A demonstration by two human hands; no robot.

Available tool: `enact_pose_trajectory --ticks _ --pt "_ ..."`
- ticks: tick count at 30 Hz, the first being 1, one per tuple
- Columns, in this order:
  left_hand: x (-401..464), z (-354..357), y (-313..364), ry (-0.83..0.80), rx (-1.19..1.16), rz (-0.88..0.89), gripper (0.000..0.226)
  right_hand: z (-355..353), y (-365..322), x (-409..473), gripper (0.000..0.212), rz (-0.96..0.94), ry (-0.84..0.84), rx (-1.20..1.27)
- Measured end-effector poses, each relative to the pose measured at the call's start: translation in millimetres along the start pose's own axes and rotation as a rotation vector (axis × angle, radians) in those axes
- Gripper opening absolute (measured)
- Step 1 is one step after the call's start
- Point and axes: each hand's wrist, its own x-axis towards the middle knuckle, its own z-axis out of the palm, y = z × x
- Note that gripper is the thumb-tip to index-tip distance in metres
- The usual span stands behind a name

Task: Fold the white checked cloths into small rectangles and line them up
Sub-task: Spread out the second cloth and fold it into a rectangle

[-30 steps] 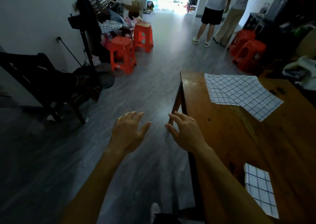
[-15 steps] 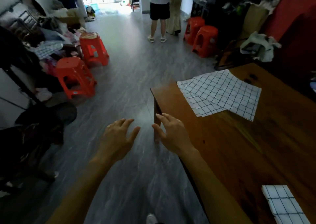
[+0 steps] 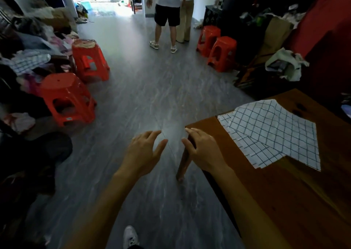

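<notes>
Two white checked cloths lie unfolded and overlapping near the far left corner of the brown wooden table [image 3: 296, 188]; the upper cloth [image 3: 275, 127] covers part of the lower cloth [image 3: 258, 153]. My right hand [image 3: 203, 150] hovers at the table's left corner with relaxed fingers and holds nothing. Over the grey floor to its left hangs my left hand [image 3: 144, 151], fingers spread, also holding nothing. Both hands are apart from the cloths.
Red plastic stools stand on the floor, one pair at the left [image 3: 68, 98] and one pair at the far right [image 3: 222, 53]. Piled clothes [image 3: 30, 58] fill the left side. Two people [image 3: 171, 15] stand at the far doorway. Bags and clutter [image 3: 283, 66] lie beyond the table.
The view has swung to the right and the table has shifted right in the frame; the small folded cloth at the near edge has dropped out of view. My hands keep their pose.
</notes>
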Motion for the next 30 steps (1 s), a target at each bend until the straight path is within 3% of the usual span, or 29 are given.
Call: enact_pose_trajectory --ticks 8,15,25,30 --pt "135.8 -51.3 -98.1 -0.06 0.043 0.131 0.06 12.1 -69.3 130.5 0.053 0.086 0.059 -0.055" --pt "263.2 -25.9 -128.0 -0.156 0.035 0.245 0.068 32.5 -39.9 230.2 0.056 0.239 0.062 -0.033" --pt "483.8 11.7 -77.6 -0.248 0.161 0.497 0.074 16.6 73.7 378.0 0.066 0.5 0.154 0.056" --pt "575.7 30.4 -26.5 -0.279 0.202 0.659 0.069 -17.6 121.5 421.1 0.055 0.604 0.237 0.016"
